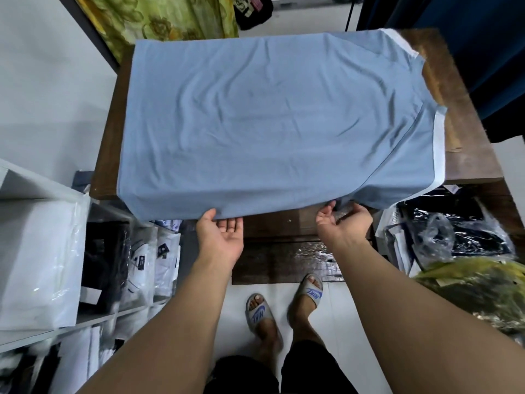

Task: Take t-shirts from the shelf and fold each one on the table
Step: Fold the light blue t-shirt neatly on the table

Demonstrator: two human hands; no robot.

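A light blue t-shirt [270, 118] with white sleeve bands lies spread flat on the dark wooden table [466, 137], its near side hanging over the front edge. My left hand [220, 237] is palm up under that hanging edge, thumb on the cloth. To its right, my right hand [342, 224] pinches the same edge near the sleeve, fingers curled into the fabric. The shelf [42, 194] with bagged shirts stands at my left.
White shelving [93, 314] at left holds several packed black and white shirts in plastic. More bagged garments [454, 231] pile at the right beside a green-yellow cloth [480, 288]. A dark blue curtain [483, 52] hangs at the far right. My feet in slides stand on the white floor [341, 322].
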